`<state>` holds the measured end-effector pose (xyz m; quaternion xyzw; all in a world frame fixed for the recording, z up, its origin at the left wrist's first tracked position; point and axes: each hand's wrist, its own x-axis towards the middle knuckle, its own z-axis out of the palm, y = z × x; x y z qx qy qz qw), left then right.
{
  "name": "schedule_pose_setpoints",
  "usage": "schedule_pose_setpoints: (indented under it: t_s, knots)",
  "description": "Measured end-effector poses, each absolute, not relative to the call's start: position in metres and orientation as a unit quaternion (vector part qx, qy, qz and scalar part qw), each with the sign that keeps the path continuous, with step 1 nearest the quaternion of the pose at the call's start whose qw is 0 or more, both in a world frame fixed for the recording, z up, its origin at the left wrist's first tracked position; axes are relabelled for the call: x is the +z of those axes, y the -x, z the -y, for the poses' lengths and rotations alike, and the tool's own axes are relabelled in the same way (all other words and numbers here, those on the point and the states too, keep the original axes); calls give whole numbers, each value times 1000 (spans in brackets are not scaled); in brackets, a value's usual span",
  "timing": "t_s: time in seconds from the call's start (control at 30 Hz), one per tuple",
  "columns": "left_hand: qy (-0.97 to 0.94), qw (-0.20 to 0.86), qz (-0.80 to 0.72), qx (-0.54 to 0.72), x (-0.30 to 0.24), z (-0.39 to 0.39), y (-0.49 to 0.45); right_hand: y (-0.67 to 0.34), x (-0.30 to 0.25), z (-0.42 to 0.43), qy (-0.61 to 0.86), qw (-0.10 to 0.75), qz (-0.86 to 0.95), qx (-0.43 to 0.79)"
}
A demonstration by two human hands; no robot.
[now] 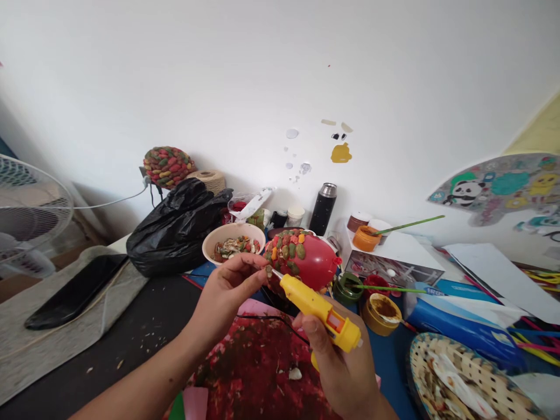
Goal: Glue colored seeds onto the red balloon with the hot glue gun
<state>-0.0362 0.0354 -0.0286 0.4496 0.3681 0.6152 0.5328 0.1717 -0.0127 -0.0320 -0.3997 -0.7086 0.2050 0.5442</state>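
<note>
My right hand [345, 361] is wrapped round the handle of a yellow hot glue gun [308, 300], its nozzle pointing up and left. Between thumb and fingertips, my left hand [230, 286] pinches a small brownish shell-like piece [268, 270], right at the nozzle tip. Just behind them lies a red balloon [317, 259], its left part covered with green, orange and red pieces. A pale bowl [207, 248] of similar coloured pieces stands behind my left hand. Below my hands spreads a red-stained sheet [258, 373].
Open paint jars [381, 315] and a blue-white packet [464, 326] are at the right, near a woven basket [417, 373]. A black flask [322, 210] stands by the wall. At the left are a black plastic bag [170, 233], a piece-covered ball [168, 167] and a fan [32, 213].
</note>
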Motion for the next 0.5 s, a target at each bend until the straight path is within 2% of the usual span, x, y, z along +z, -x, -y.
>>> schedule_pose_setpoints:
  t_s: [0.5]
  knots:
    - [-483, 510, -384, 599, -25, -31, 34, -171, -30, 15, 402, 536, 718, 188]
